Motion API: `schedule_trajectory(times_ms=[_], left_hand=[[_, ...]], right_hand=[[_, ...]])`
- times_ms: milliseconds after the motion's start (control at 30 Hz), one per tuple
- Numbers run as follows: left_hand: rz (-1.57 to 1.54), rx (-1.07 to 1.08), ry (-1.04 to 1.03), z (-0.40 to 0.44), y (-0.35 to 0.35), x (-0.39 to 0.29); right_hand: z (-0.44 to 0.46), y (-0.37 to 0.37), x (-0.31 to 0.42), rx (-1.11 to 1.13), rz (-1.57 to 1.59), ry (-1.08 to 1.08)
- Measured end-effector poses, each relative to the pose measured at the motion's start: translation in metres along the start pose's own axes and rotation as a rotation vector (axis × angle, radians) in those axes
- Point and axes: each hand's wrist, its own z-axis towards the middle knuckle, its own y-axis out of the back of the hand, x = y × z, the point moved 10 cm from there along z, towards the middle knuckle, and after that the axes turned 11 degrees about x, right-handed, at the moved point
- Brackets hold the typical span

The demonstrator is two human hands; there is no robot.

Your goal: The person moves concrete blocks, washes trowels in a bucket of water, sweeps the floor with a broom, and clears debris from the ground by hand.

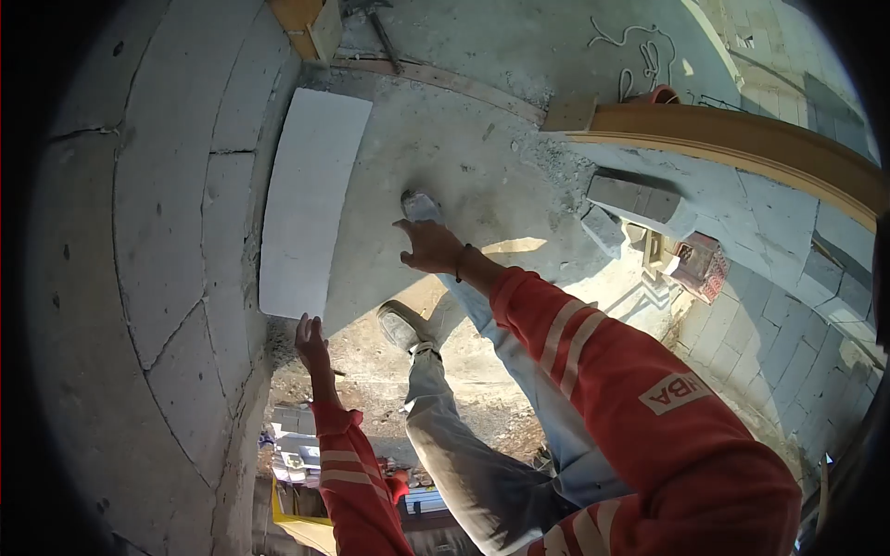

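Note:
A long pale rectangular panel lies on the floor along the block wall at the left. My left hand is at the panel's near end, its fingers apart and their tips at or just beside the edge. To the right of the panel, my right hand hangs over the floor in front of my shoe, with fingers apart and nothing in it. Both sleeves are red with pale stripes.
The block wall rises close on the left. A brown door frame lies across the upper right, near grey blocks and a red crate. A hammer-like tool and white rope lie beyond. My shoes stand on the floor.

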Motion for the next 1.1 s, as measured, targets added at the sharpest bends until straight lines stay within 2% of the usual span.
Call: schedule_trajectory(times_ms=[33, 100, 167, 233, 300, 367, 400, 467, 533, 600, 667, 733, 833, 1000, 1067, 1100], left_hand=[[0.062, 0.076, -0.038, -0.018, -0.018, -0.015], [0.152, 0.213, -0.104, -0.054, -0.059, -0.042], [0.183, 0.341, -0.135, -0.098, -0.106, -0.065], [0.231, 0.472, -0.110, -0.122, -0.152, -0.065], [0.312, 0.608, -0.070, -0.154, -0.213, -0.070], [0.358, 0.753, -0.040, -0.189, -0.285, -0.081], [0.328, 0.794, -0.080, -0.187, -0.321, -0.074], [0.492, 0.898, -0.154, -0.218, -0.411, -0.090], [0.675, 0.933, -0.329, -0.236, -0.505, -0.093], [0.896, 0.940, -0.605, -0.272, -0.607, -0.113], [1.034, 0.906, -0.928, -0.319, -0.704, -0.135], [1.191, 0.854, -1.110, -0.351, -0.786, -0.136], [1.370, 0.718, -1.510, -0.390, -0.875, -0.128], [1.609, 0.675, -1.587, -0.385, -0.948, -0.088], [1.814, 0.815, -1.553, -0.387, -0.957, -0.055], [1.754, 0.824, -1.546, -0.390, -0.956, -0.054]], right_hand=[[-0.037, -0.013, -0.019, 0.030, 0.022, -0.044], [-0.112, -0.012, -0.053, -0.127, 0.026, -0.052], [-0.188, 0.004, -0.096, -0.194, 0.154, -0.204], [-0.263, 0.020, -0.156, -0.416, 0.221, -0.283], [-0.341, 0.043, -0.229, -0.607, 0.292, -0.493], [-0.415, 0.076, -0.300, -0.815, 0.175, -0.636], [-0.445, 0.092, -0.340, -0.853, 0.107, -0.722], [-0.489, 0.143, -0.383, -0.866, -0.072, -0.801], [-0.507, 0.193, -0.421, -0.862, -0.196, -0.748], [-0.518, 0.239, -0.439, -0.934, -0.341, -0.734], [-0.516, 0.255, -0.482, -0.736, -0.219, -0.933], [-0.498, 0.238, -0.539, -0.698, -0.077, -0.877], [-0.502, 0.227, -0.526, -0.729, -0.132, -0.807], [-0.531, 0.200, -0.501, -0.866, -0.019, -0.656], [-0.542, 0.186, -0.493, -0.953, -0.032, -0.548], [-0.546, 0.185, -0.488, -0.972, -0.030, -0.528]])
